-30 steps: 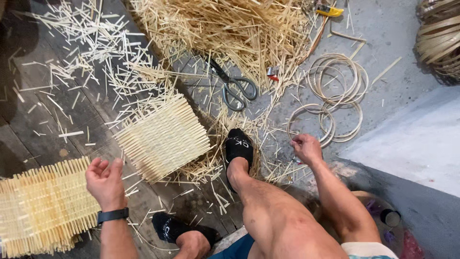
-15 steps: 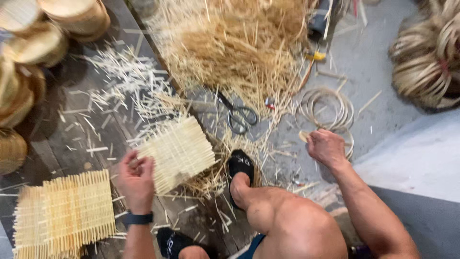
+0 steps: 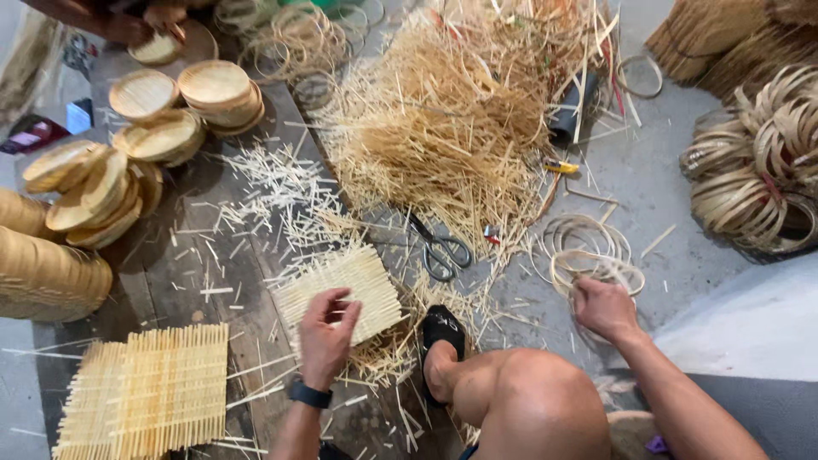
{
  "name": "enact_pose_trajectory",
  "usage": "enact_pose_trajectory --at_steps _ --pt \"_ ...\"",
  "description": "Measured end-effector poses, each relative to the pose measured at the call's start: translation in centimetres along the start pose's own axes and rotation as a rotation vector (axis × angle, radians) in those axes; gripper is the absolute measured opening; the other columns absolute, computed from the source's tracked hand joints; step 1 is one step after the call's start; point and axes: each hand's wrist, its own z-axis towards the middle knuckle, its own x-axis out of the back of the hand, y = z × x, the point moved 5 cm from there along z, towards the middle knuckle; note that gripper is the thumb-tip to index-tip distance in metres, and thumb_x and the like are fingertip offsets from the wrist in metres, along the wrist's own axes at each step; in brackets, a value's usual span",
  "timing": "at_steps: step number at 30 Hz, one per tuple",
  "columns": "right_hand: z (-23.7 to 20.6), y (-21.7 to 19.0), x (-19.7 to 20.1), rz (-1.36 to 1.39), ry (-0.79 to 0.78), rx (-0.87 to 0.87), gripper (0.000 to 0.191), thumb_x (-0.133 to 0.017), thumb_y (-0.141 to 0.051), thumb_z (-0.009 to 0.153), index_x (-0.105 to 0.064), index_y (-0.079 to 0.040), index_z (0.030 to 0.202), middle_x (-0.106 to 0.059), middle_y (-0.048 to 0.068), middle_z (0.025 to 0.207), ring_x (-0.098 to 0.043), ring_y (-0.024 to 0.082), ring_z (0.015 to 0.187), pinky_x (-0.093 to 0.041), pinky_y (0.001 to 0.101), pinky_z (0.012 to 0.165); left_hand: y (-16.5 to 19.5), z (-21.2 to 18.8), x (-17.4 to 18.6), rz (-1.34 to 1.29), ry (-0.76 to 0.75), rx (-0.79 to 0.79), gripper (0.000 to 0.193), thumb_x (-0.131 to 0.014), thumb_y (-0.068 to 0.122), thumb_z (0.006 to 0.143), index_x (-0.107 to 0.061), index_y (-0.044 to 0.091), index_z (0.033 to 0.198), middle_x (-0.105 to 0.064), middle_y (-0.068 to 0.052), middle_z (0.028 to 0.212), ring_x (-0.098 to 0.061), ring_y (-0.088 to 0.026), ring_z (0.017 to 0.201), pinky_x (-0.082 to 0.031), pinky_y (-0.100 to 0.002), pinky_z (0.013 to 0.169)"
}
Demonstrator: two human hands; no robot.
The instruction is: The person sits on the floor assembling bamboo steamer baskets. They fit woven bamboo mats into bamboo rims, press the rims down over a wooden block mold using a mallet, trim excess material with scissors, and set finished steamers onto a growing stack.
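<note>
The square mat of pale woven bamboo strips (image 3: pixel 341 294) lay on the dark wooden floorboards (image 3: pixel 200 273), its near edge pinched by the left hand (image 3: pixel 326 336). Thin coiled bamboo rings (image 3: pixel 588 255) on the grey floor were clasped by the right hand (image 3: pixel 607 308), its grip closed around one loop

We see dark floor planks (image 3: pixel 183 281) meeting grey concrete (image 3: pixel 673 204), both strewn with cut bamboo slivers (image 3: pixel 281 192). A woven mat (image 3: pixel 341 292) lies under our left hand (image 3: pixel 328 336), a second mat (image 3: pixel 145 393) just left of that wrist, and round trays (image 3: pixel 153 119) sit farther beyond it. Scissors (image 3: pixel 440 249) lie between our hands beside the straw heap (image 3: pixel 452 119), and thin bamboo rings (image 3: pixel 588 251) rest at our right hand (image 3: pixel 607 308).
</note>
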Motion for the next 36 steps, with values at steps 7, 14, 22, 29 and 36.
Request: enact_pose_trajectory --at_steps 7,14,22,29,36 --pt "-1.5 -15.6 6.9 0.911 0.150 0.250 0.019 -0.063 -0.011 0.097 -0.075 -0.001 0.108 -0.079 0.009 0.085 -0.074 0.013 0.075 -0.060 0.0285 0.072 5.8 0.2 -15.0 -0.399 -0.362 0.024 0.033 -0.071 0.025 0.096 -0.070 0.004 0.122 -0.076 -0.003 0.100 -0.070 -0.010 0.093 -0.058 -0.027 0.083" --pt "-0.2 -12.0 5.7 0.933 0.181 0.234 0.022 -0.066 -0.011 0.093 -0.075 -0.001 0.110 -0.078 0.011 0.095 -0.077 0.016 0.081 -0.061 0.0307 0.071 3.1 2.3 -14.0 -0.696 -0.244 0.299 0.021 -0.071 0.016 0.095 -0.078 -0.001 0.107 -0.074 -0.004 0.081 -0.066 -0.011 0.070 -0.057 -0.027 0.065" --pt "1.2 -14.3 5.4 0.633 0.104 0.248 0.042 -0.075 -0.028 0.087 -0.071 -0.004 0.122 -0.077 0.013 0.102 -0.073 0.021 0.091 -0.057 0.0333 0.080 5.9 1.3 -10.6 -0.391 -0.185 -0.142 0.017 -0.076 0.013 0.091 -0.079 0.001 0.103 -0.078 -0.005 0.089 -0.072 -0.011 0.077 -0.059 -0.026 0.068" --pt "2.0 -28.5 15.0 0.630 -0.073 0.474 0.021 -0.075 -0.021 0.092 -0.075 -0.004 0.104 -0.071 0.011 0.079 -0.068 0.021 0.071 -0.055 0.0358 0.067 16.9 -0.9 -5.7 0.195 0.106 -0.544 0.022 -0.078 0.018 0.087 -0.078 0.005 0.105 -0.072 -0.015 0.088 -0.068 -0.027 0.076 -0.055 -0.038 0.066" --pt "-1.0 -36.2 22.8 0.514 0.171 1.169 0.022 -0.067 -0.010 0.092 -0.074 -0.005 0.113 -0.063 0.011 0.086 -0.065 0.026 0.073 -0.053 0.0394 0.061 17.2 0.8 3.4 -0.054 0.256 -0.432 0.018 -0.074 0.017 0.095 -0.078 0.005 0.107 -0.070 -0.008 0.084 -0.060 -0.018 0.069 -0.048 -0.032 0.058"
